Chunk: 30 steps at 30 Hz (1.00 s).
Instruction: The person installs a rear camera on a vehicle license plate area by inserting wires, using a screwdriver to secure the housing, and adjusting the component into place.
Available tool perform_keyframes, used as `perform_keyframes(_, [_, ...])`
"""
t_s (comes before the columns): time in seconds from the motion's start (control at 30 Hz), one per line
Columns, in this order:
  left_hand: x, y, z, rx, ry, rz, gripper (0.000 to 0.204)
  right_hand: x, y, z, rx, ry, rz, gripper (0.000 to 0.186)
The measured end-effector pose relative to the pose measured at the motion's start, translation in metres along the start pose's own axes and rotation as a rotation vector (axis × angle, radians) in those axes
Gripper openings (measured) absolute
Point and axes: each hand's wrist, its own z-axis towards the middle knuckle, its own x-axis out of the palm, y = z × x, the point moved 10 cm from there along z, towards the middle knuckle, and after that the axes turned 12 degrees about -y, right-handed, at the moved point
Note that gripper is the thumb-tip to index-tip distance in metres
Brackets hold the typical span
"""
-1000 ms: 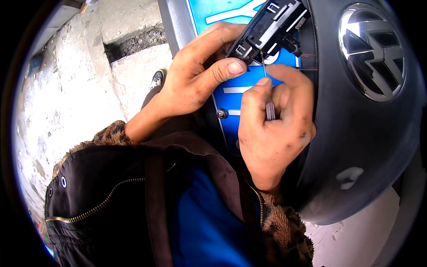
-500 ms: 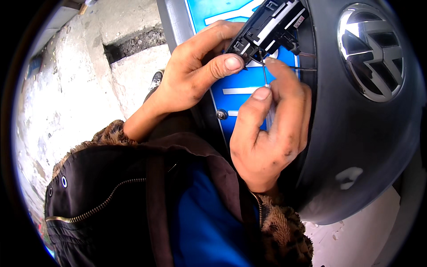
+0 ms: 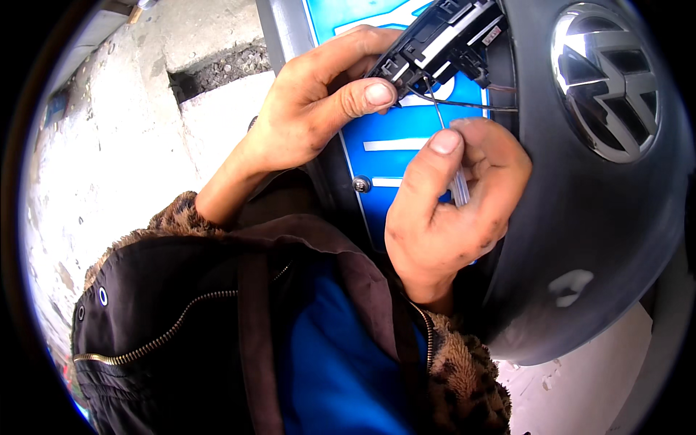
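Note:
A black plastic trim housing (image 3: 444,45) with clips and pale strips tilts over a blue licence plate (image 3: 384,164). My left hand (image 3: 308,112) grips its lower left end, thumb on the near side and fingers behind. My right hand (image 3: 457,217) pinches a thin screwdriver (image 3: 460,190) with a clear handle between thumb and forefinger. The screwdriver's slim metal shaft points up to the housing's lower edge; whether the tip touches it I cannot tell. Thin dark wires (image 3: 478,107) run from the housing to the car's body on the right.
The dark car panel (image 3: 573,217) curves down the right side, carrying a round chrome badge (image 3: 607,83) and a pale smudge. A bolt (image 3: 361,184) sits on the plate's left side. On the left lies a worn concrete floor (image 3: 123,145) with a broken hole (image 3: 217,72).
My right hand has shifted slightly right, its forefinger drawn back from the housing and curled. The screwdriver leans more, its handle lower right. My left hand keeps its hold.

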Motion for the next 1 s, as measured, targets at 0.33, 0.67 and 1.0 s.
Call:
perform_keyframes(0.33, [-0.001,-0.006,0.011,0.189,0.116,0.212,0.05,0.001,-0.009,-0.007,0.128,0.018,-0.092,0.016])
perform_keyframes(0.67, [-0.013,0.004,0.017,0.09,0.141,0.209,0.051,0.005,-0.01,-0.007,0.109,0.121,-0.152,0.013])
perform_keyframes(1.0, [-0.002,-0.002,0.024,0.129,0.273,0.139,0.049,0.0,-0.012,-0.007,0.092,0.038,-0.22,0.012])
